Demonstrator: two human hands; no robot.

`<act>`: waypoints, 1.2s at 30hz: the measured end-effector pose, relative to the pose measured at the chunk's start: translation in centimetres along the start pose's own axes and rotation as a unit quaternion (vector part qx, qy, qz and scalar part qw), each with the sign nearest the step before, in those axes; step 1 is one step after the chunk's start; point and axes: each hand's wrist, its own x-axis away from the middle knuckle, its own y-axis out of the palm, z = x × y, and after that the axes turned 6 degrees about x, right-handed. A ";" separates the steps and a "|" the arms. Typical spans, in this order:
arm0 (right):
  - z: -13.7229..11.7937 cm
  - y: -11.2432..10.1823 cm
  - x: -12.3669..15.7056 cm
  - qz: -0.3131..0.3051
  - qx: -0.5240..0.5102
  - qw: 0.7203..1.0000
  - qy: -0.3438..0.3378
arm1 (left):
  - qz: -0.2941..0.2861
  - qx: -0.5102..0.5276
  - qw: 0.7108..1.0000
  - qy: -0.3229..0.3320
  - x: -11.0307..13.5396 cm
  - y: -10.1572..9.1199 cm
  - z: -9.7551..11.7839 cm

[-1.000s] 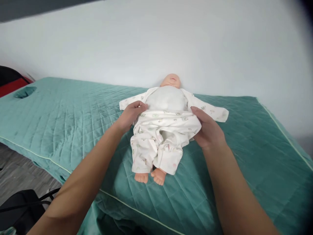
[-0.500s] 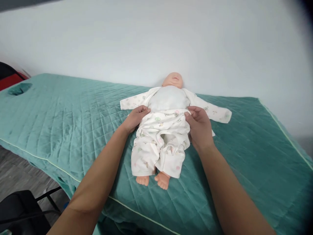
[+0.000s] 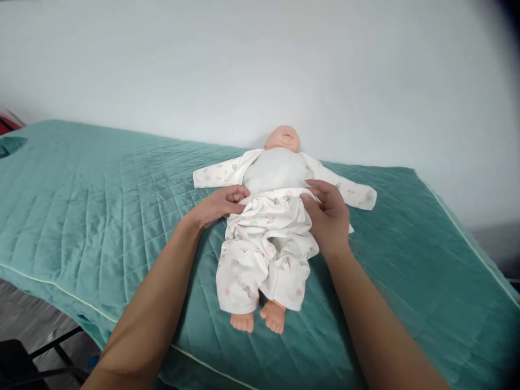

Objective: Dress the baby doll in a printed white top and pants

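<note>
A baby doll point(image 3: 281, 138) lies on its back on a teal quilted bed cover point(image 3: 101, 200), head toward the wall. It wears white printed trousers point(image 3: 260, 260) and an open white printed jacket point(image 3: 219, 173) spread to both sides, with its pale grey torso bare. My left hand point(image 3: 219, 205) pinches the trousers' waistband at the doll's left side as I see it. My right hand point(image 3: 329, 216) grips the waistband on the other side. The doll's bare feet point(image 3: 260, 320) stick out of the trouser legs.
A plain white wall point(image 3: 260, 65) runs right behind the bed. The bed's near edge point(image 3: 49, 281) drops to a grey floor at lower left, where black chair legs point(image 3: 44, 352) show. A face hole point(image 3: 10, 145) sits at the bed's far left end.
Both hands have closed in on the waistband and drawn the trousers up over the doll's belly. The view has shifted, so the doll sits lower in frame.
</note>
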 end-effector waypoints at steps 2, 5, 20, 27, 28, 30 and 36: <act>0.0 -0.1 0.0 0.016 0.004 1.000 -0.001 | 0.009 0.003 1.000 0.016 0.2 0.3 0.1; 0.1 -0.3 -0.2 0.024 -0.012 1.000 0.005 | 0.009 0.012 0.999 0.029 0.3 0.6 0.1; 0.4 -1.2 -2.2 0.043 -0.066 0.990 0.121 | 0.142 0.166 0.973 0.077 -1.6 -0.4 -0.8; 0.1 -3.3 -2.1 -0.166 -0.006 0.981 0.101 | 0.177 0.032 0.984 -0.003 -1.8 0.4 -1.3; 0.0 -3.7 -2.1 -0.200 -0.012 0.974 0.104 | 0.184 0.022 0.983 -0.004 -1.9 0.4 -1.4; -0.2 -4.4 -2.1 -0.254 -0.026 0.960 0.117 | 0.200 0.008 0.980 -0.002 -2.1 0.3 -1.5; 0.1 -3.9 -2.2 -0.264 0.014 0.952 0.156 | 0.199 -0.023 0.975 -0.092 -2.7 0.1 -0.8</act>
